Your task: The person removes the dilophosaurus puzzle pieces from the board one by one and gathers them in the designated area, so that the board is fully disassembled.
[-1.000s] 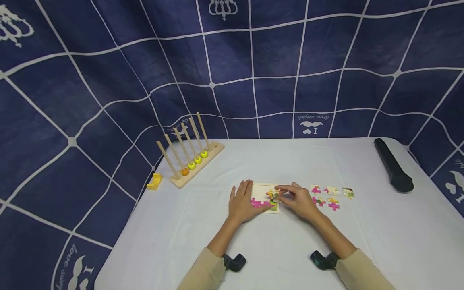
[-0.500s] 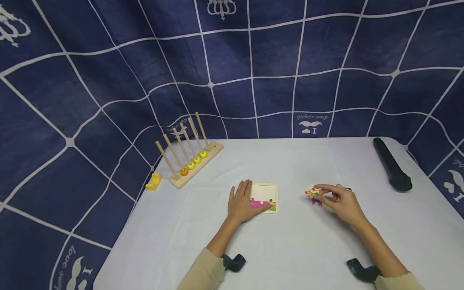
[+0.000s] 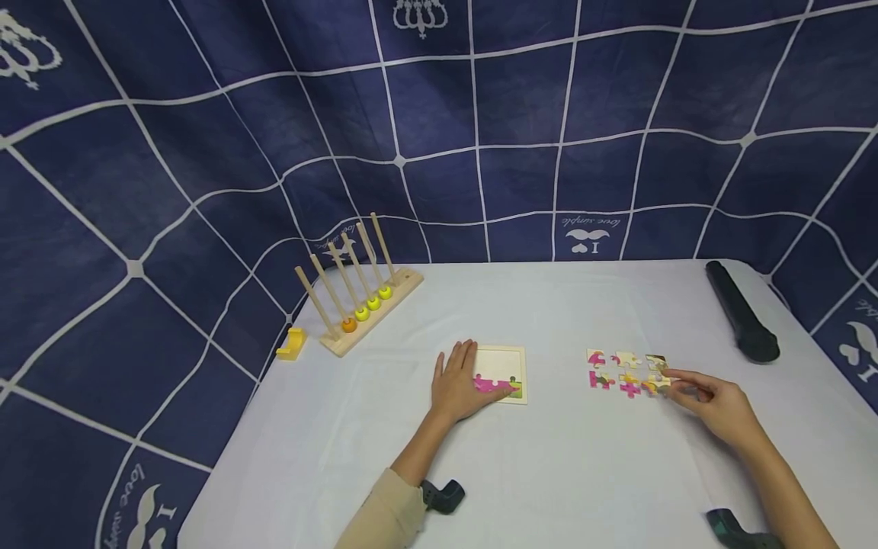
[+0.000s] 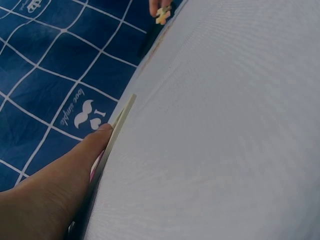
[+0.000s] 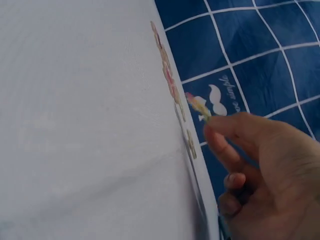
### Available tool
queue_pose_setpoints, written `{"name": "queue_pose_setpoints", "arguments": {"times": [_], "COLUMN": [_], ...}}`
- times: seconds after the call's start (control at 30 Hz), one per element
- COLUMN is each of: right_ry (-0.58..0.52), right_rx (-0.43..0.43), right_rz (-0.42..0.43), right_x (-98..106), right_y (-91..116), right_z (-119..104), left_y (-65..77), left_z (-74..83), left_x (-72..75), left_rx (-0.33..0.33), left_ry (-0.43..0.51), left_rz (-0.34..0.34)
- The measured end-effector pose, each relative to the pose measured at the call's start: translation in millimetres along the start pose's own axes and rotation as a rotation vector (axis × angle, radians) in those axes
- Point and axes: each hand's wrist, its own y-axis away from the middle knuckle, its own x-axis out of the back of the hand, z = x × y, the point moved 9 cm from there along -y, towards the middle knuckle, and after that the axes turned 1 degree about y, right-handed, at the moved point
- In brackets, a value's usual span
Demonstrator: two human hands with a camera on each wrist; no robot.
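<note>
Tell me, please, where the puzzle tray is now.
In the head view, the puzzle tray lies near the middle of the white table, its left side partly covered by the left hand, with loose puzzle pieces to its right.

Head view forward and down, close wrist views, shared tabletop [image 3: 549, 473]

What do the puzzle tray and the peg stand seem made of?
The puzzle tray looks like matte wood or fibreboard, judging by its pale cream, shineless surface. The peg stand is probably smooth, bare wood: its pale tan shows no obvious paint.
</note>
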Motion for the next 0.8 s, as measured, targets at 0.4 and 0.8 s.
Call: {"name": "queue_pose_setpoints", "arguments": {"times": [0.4, 0.8], "right_ry": [0.113, 0.134], "right_rx": [0.014, 0.090], "right_rz": [-0.013, -0.014], "right_x": [-3, -1], "right_y": [1, 2], "right_z": [12, 5], "left_y": [0.1, 0.8], "left_z": [-0.1, -0.7], "left_x": [0.6, 0.1], "left_rx": [-0.004, -0.062], "left_ry": [-0.008, 0.088], "left_rz": [-0.011, -0.102]}}
